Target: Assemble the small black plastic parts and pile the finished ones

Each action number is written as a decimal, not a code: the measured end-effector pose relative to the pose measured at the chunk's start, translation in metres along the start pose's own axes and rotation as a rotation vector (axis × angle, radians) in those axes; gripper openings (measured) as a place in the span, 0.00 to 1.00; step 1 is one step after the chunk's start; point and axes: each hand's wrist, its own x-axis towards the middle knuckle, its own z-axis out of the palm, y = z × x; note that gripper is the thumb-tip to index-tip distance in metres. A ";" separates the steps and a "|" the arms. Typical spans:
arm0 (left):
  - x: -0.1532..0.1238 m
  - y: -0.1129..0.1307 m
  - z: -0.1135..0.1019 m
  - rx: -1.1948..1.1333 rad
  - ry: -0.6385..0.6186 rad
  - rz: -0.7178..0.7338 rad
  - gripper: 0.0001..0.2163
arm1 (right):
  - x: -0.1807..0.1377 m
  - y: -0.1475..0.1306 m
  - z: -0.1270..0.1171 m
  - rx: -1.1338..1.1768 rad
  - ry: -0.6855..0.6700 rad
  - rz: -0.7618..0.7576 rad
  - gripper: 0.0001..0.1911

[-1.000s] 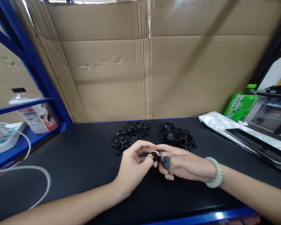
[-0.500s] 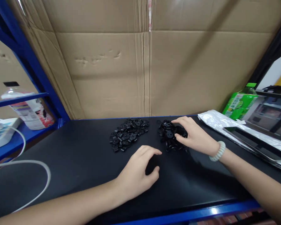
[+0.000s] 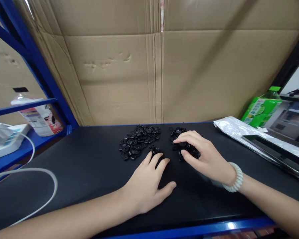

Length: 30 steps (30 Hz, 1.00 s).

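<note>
Two piles of small black plastic parts lie on the black tabletop. The left pile (image 3: 137,141) holds round, perforated pieces and short cylinders. My left hand (image 3: 149,181) is open with fingers spread, its fingertips beside a few loose black parts (image 3: 154,150) just right of that pile; whether they touch is unclear. Over the right pile (image 3: 178,132) hovers my right hand (image 3: 201,152), fingers curved and thumb apart, with no held piece visible. It covers part of that pile. A pale coiled band (image 3: 235,177) circles the right wrist.
Cardboard (image 3: 114,79) walls off the back. On the left, a blue shelf frame carries a bottle (image 3: 41,116) and a white power strip (image 3: 7,142); a white cable (image 3: 53,186) loops over the table. At right lie a silvery bag (image 3: 231,127), a dark framed object (image 3: 271,149) and a green bottle (image 3: 261,108).
My left hand's fingers have spread and reached forward, and a few black parts now lie at their tips. My right hand has shifted left across the right pile. The view has moved slightly.
</note>
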 end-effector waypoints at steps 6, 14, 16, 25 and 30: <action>0.001 0.001 -0.001 0.007 0.017 0.004 0.24 | -0.001 0.000 0.000 0.046 0.017 0.008 0.13; 0.001 -0.001 -0.002 -0.195 0.276 0.142 0.08 | -0.003 0.000 0.008 0.423 -0.210 0.301 0.15; 0.000 -0.001 -0.002 -0.237 0.356 0.182 0.07 | -0.003 -0.001 0.012 0.649 -0.362 0.422 0.13; 0.004 0.002 -0.006 -0.849 0.394 0.096 0.11 | -0.005 0.000 0.023 1.211 -0.544 0.610 0.13; 0.006 0.001 -0.008 -0.924 0.396 0.043 0.06 | -0.004 -0.005 0.018 1.262 -0.593 0.689 0.09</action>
